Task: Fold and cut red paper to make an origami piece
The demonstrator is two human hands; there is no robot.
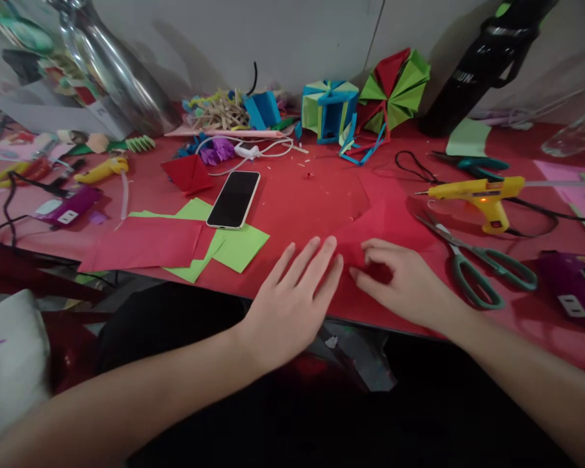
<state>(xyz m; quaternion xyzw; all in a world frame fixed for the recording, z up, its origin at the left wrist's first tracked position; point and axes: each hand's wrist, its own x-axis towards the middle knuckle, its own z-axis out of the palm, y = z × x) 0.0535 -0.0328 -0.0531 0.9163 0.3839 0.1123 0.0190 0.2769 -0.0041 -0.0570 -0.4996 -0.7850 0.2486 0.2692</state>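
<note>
Spotting plain red paper (392,214) nearly lost against the cluttered red counter (307,208), just beyond the right hand (404,283), we note that hand curled, thumb and fingertip apart, left hand (295,296) flat with fingers spread, red-and-green paper fan (402,97) near the pale grey wall (283,39).

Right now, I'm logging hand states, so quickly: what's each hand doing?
Left hand: open, palm down, fingers spread.
Right hand: fingers curled; can't tell if it's holding anything.
</note>
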